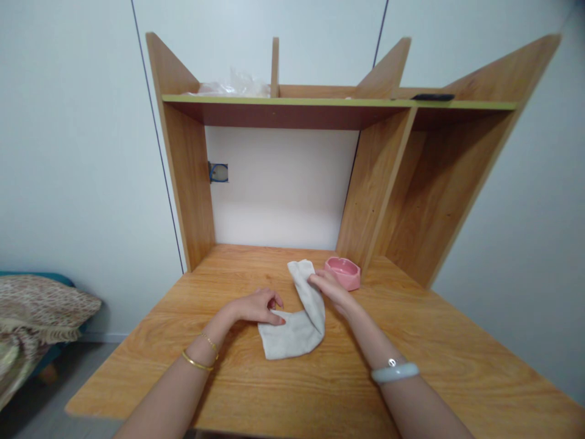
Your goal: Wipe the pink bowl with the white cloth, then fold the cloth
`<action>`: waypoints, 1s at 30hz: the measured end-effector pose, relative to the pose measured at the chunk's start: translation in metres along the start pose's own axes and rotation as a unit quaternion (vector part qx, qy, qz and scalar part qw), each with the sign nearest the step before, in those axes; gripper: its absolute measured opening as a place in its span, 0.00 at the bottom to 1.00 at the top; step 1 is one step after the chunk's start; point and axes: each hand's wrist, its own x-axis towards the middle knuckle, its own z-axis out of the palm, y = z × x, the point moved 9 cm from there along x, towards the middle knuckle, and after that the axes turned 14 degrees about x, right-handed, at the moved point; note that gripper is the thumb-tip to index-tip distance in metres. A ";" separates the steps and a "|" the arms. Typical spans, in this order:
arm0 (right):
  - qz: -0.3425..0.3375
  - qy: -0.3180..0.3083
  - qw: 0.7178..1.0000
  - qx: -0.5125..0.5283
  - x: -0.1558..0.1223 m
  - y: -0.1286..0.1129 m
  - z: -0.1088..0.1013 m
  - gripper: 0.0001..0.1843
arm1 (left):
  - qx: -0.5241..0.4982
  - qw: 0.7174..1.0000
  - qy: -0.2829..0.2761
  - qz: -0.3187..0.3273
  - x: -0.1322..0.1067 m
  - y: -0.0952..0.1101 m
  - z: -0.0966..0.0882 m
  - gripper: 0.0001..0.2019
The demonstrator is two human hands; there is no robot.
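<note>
A white cloth [292, 334] lies partly on the wooden desk, its right part bent up and raised. My right hand [333, 288] pinches that raised part near its top edge. At the cloth's upper left edge is my left hand [261, 306], fingers curved and apart, thumb touching the fabric. Just behind my right hand stands a pink bowl-like dish [343, 272] with an angular rim; part of it is hidden by the hand.
The wooden desk [219, 390] carries a hutch with a shelf [292, 102]. On that shelf are a clear plastic bag [235, 84] and a dark flat object [432, 97]. An uncovered wall socket box [219, 173] shows at the back. Left of the desk is a seat with a patterned cushion [41, 302].
</note>
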 end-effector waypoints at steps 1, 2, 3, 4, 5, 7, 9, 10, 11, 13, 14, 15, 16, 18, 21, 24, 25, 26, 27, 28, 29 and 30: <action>-0.014 0.007 1.000 0.013 0.000 -0.003 -0.003 0.07 | 0.009 1.000 -0.009 0.006 -0.001 0.002 0.001 0.21; -0.028 0.015 0.999 0.025 0.001 -0.006 -0.006 0.07 | 0.020 1.000 -0.016 0.011 -0.001 0.003 0.002 0.20; -0.040 0.024 0.998 0.037 0.001 -0.009 -0.009 0.07 | 0.030 0.999 -0.023 0.015 -0.002 0.005 0.003 0.18; -0.050 0.036 0.997 0.050 0.002 -0.011 -0.012 0.07 | 0.039 0.999 -0.028 0.018 -0.002 0.006 0.003 0.16; -0.060 0.050 0.995 0.064 0.003 -0.013 -0.017 0.08 | 0.044 0.998 -0.032 0.020 -0.002 0.007 0.004 0.14; -0.070 0.079 0.990 0.090 0.006 -0.014 -0.025 0.09 | 0.047 0.998 -0.038 0.019 -0.001 0.008 0.005 0.12; -0.065 0.096 0.988 0.106 0.009 -0.013 -0.031 0.11 | 0.053 0.998 -0.043 0.013 0.000 0.006 0.006 0.10; -0.061 0.103 0.987 0.110 0.011 -0.011 -0.033 0.11 | 0.063 0.997 -0.039 0.007 0.001 0.004 0.006 0.10; -0.057 0.108 0.986 0.112 0.012 -0.010 -0.036 0.12 | 0.076 0.997 -0.029 -0.002 0.002 0.002 0.004 0.10; -0.055 0.118 0.986 0.107 0.013 -0.008 -0.039 0.13 | 0.110 0.993 0.016 -0.041 0.003 -0.007 -0.005 0.10; -0.054 0.119 0.986 0.105 0.014 -0.007 -0.040 0.13 | 0.127 0.988 0.049 -0.070 0.002 -0.013 -0.011 0.11; -0.052 0.118 0.986 0.103 0.014 -0.006 -0.040 0.12 | 0.144 0.981 0.083 -0.102 0.001 -0.019 -0.019 0.12; -0.051 0.113 0.987 0.103 0.014 -0.005 -0.040 0.12 | 0.159 0.972 0.117 -0.130 -0.001 -0.023 -0.026 0.14; -0.050 0.106 0.987 0.106 0.013 -0.005 -0.038 0.11 | 0.179 0.955 0.175 -0.161 -0.005 -0.025 -0.037 0.14; -0.054 0.101 0.987 0.111 0.013 -0.006 -0.036 0.10 | 0.158 0.956 0.210 -0.127 -0.004 -0.010 -0.042 0.12; -0.062 0.092 0.987 0.113 0.014 -0.008 -0.036 0.12 | 0.088 0.983 0.154 -0.039 0.002 0.018 -0.027 0.12; -0.066 0.088 0.987 0.114 0.015 -0.008 -0.036 0.12 | 0.073 0.989 0.125 -0.020 0.002 0.027 -0.020 0.13; -0.070 0.084 0.987 0.115 0.016 -0.008 -0.036 0.13 | 0.071 0.992 0.104 -0.007 0.002 0.035 -0.014 0.14; -0.074 0.080 0.987 0.116 0.016 -0.008 -0.036 0.14 | 0.078 0.993 0.092 0.002 0.001 0.041 -0.011 0.15; -0.077 0.075 0.987 0.117 0.017 -0.009 -0.036 0.15 | 0.090 0.992 0.086 0.011 -0.001 0.048 -0.008 0.15; -0.079 0.071 0.988 0.116 0.017 -0.009 -0.036 0.15 | 0.105 0.990 0.087 0.019 -0.002 0.054 -0.006 0.15; -0.080 0.066 0.988 0.115 0.017 -0.010 -0.035 0.16 | 0.122 0.988 0.091 0.026 -0.004 0.059 -0.005 0.16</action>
